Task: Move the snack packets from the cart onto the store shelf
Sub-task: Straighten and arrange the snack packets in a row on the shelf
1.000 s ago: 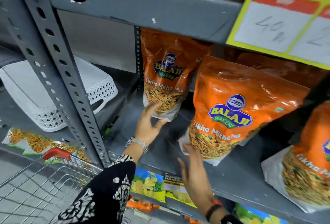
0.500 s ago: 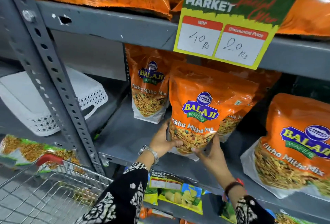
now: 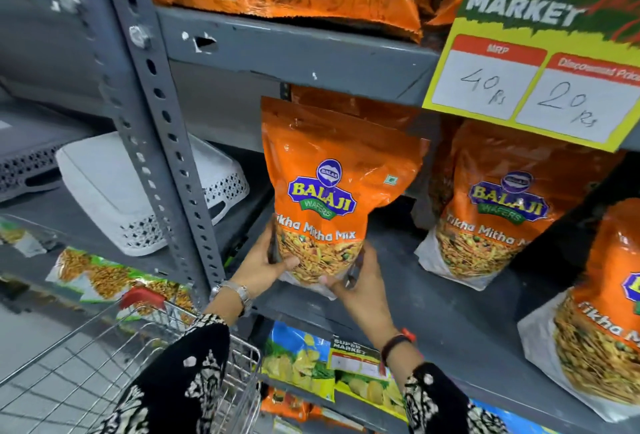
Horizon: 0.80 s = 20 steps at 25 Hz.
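An orange Balaji Tikha Mitha Mix packet [image 3: 332, 170] stands upright near the front left of the grey shelf [image 3: 433, 309]. My left hand [image 3: 266, 267] grips its lower left corner and my right hand [image 3: 360, 284] holds its lower right corner. A second packet sits hidden behind it, only its orange top showing. Two more of the same packets stand to the right, one [image 3: 498, 205] further back and one [image 3: 602, 322] near the front edge. The wire cart [image 3: 114, 364] with a red handle is at the lower left, below my left sleeve.
A perforated grey upright post [image 3: 152, 115] stands just left of the held packet. White plastic baskets [image 3: 114, 198] lie on the neighbouring shelf. A yellow price sign [image 3: 540, 52] hangs from the shelf above. Large orange bags fill the top shelf; yellow-green chip packets sit on the shelf below.
Both hands have closed on the front packet's bottom corners and shifted it left on the shelf, in front of the rear packet. The camera has moved closer.
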Motion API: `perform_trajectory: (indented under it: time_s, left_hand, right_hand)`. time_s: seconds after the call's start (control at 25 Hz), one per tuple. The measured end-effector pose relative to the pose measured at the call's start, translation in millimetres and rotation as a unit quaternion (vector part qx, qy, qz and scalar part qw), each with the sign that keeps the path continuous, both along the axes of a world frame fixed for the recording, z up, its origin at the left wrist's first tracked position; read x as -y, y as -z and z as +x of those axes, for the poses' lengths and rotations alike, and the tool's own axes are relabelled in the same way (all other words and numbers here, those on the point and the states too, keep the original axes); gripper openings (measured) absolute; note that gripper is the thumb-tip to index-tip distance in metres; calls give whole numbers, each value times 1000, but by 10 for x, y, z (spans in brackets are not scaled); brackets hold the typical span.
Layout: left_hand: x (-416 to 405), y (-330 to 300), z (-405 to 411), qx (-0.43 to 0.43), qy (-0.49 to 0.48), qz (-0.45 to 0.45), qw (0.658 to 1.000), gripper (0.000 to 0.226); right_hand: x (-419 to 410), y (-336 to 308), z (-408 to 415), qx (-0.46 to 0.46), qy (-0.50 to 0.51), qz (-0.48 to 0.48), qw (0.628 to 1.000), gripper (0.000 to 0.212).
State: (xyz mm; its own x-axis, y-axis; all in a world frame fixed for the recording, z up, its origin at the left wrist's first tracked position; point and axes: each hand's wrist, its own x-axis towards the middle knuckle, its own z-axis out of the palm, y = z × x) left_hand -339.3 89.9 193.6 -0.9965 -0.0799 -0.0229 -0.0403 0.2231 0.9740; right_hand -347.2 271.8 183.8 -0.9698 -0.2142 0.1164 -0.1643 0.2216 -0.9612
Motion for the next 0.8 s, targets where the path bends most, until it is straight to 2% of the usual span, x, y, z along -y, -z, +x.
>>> perform_trajectory:
  time_s: [0.16,0.4,0.56,0.8]
  left_hand:
    - [45,89,15,-5,-5,16,1000,97]
    - [49,185,-11,-22,-63,0,998,86]
    - [45,180,17,-30,-66,-9,997,87]
    - [-45,133,126,-36,-110,-4,993,88]
  right_hand:
    - [25,109,-35,16,7,33,999,69]
    - [118,126,-89,28,0,27,999,67]
    - [148,139,-79,29,-2,23,999,68]
    - [82,107,-30,44,-5,25,999,79]
